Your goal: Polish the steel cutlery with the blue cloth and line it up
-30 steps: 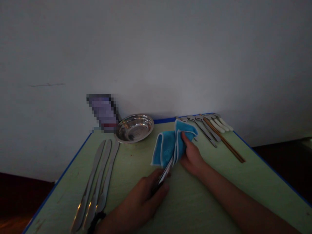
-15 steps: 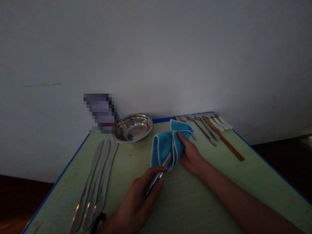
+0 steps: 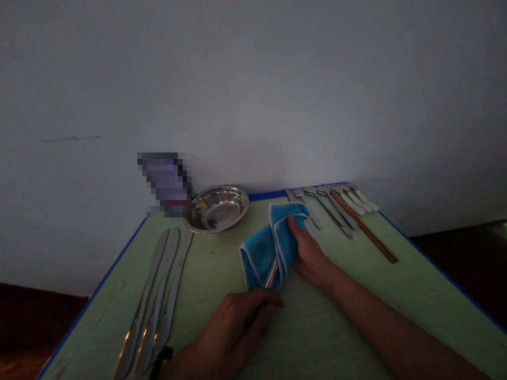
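My left hand (image 3: 232,327) is closed around a slim shiny metal piece of cutlery (image 3: 271,273) near the middle of the table. Its far end disappears into a folded blue cloth (image 3: 261,250) with pale edging, so I cannot tell its kind. My right hand (image 3: 311,256) grips this cloth, thumb on top, with the cloth folded around the metal. To the left of my left hand, several table knives, one of them the nearest knife (image 3: 174,287), lie side by side, blades pointing away.
A round steel bowl (image 3: 217,211) stands at the back, beside a blurred-out upright device (image 3: 166,182). At the back right lie metal cutlery (image 3: 330,208), brown chopsticks (image 3: 366,227) and white-handled utensils (image 3: 358,200). The green table (image 3: 317,338) has blue edges and meets a wall (image 3: 253,95).
My left hand has moved slightly down and nearer to me. The cloth has shifted a little down and left and tilted, and less of the metal handle shows.
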A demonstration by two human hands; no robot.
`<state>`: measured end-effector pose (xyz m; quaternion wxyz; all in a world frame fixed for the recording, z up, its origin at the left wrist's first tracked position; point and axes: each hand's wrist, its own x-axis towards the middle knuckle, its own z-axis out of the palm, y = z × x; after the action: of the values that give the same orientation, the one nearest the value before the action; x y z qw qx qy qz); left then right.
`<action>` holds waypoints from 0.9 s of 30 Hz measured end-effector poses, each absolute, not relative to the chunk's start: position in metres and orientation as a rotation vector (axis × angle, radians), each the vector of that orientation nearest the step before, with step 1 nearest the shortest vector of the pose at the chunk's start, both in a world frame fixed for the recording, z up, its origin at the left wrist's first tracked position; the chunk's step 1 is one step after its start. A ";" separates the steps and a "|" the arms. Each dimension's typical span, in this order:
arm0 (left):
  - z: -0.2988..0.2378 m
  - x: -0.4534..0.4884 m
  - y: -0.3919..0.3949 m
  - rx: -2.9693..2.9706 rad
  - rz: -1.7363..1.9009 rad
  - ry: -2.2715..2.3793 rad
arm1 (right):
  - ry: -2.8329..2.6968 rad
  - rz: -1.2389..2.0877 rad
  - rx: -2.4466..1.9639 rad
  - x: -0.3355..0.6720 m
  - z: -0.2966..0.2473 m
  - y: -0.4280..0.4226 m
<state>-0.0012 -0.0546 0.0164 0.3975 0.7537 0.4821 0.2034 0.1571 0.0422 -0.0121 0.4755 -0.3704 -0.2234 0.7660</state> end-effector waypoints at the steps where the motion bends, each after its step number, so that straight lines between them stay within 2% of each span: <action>1: 0.017 -0.002 -0.055 1.877 0.547 1.240 | -0.462 1.882 -0.894 0.158 -0.012 0.044; 7: 0.008 -0.011 -0.062 1.667 0.734 1.319 | -0.410 1.924 -0.715 0.161 -0.009 0.048; 13: 0.004 -0.010 -0.060 1.666 0.869 1.231 | -0.414 1.912 -0.733 0.163 -0.010 0.048; 17: 0.009 -0.006 -0.055 1.748 0.764 1.219 | -0.455 1.891 -0.667 0.164 -0.011 0.049; 23: 0.013 0.001 -0.050 2.058 0.375 1.119 | -0.544 1.874 -0.779 0.159 -0.012 0.044; 27: 0.017 0.000 -0.051 2.061 0.401 1.143 | -0.592 1.844 -0.822 0.157 -0.018 0.044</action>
<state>-0.0005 -0.0508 0.0172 0.3665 0.8021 0.4449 0.1559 0.1566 0.0445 -0.0182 0.4958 -0.3393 -0.2442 0.7612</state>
